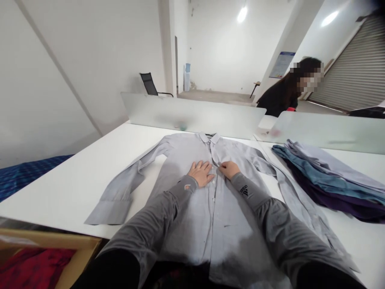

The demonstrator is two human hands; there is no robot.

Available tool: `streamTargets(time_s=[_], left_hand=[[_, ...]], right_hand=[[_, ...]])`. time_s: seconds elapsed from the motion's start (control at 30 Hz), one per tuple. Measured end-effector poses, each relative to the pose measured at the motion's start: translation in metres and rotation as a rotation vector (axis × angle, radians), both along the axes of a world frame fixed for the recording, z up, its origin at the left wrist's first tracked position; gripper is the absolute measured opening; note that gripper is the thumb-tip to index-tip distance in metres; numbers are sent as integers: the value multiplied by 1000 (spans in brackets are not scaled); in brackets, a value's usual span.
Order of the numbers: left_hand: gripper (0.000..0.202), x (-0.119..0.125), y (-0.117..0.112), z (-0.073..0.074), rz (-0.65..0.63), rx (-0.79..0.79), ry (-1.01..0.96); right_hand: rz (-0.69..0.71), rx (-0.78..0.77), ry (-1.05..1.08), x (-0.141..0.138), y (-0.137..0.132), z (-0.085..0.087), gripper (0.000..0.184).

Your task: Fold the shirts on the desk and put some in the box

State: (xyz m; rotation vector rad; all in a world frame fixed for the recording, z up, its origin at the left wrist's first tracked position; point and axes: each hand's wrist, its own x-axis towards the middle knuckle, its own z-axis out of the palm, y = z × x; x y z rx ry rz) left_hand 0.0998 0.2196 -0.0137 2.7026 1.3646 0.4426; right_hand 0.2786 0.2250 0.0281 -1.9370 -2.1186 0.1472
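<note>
A light grey button-up shirt (pixel 192 224) lies face up and spread flat on the white table (pixel 69 184), collar away from me, sleeves out to both sides. My left hand (pixel 201 172) rests flat on the chest of the shirt, fingers stretched out. Just right of it, my right hand (pixel 229 169) sits on the button placket with its fingers curled in a pinch on the fabric. Both my arms are in grey sleeves.
A pile of folded clothes (pixel 331 180) in grey, blue and purple lies on the table at right. Frosted divider panels (pixel 192 114) stand along the far edge. A person in black sits behind them at right. A cardboard box (pixel 45 257) with red cloth is at lower left.
</note>
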Motion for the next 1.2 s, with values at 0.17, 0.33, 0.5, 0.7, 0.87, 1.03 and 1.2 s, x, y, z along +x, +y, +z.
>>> streamTargets(time_s=[0.17,0.33,0.5,0.7,0.87,1.03,1.2], left_hand=[[54,1,-6,-2,23,-18,2],[43,-4,2,-4,24,-20,-153],[47,-9,6,-3,39,-21,-223],[61,-10,9,5,-101,-399,-698],[62,9,1,4,-92,-564,-872],[78,33,-20,9,-51,-584,-793],[74,33,-43,32,110,-309,-460]], right_hand=[[126,7,87,2,0,3,34],[99,93,72,-8,-19,-5,33],[149,171,-153,-12,-54,-14,31],[249,119,-76,-6,-59,-25,31],[227,96,159,20,-53,-34,40],[196,87,300,32,-52,-39,43],[195,94,350,32,-57,-35,43]])
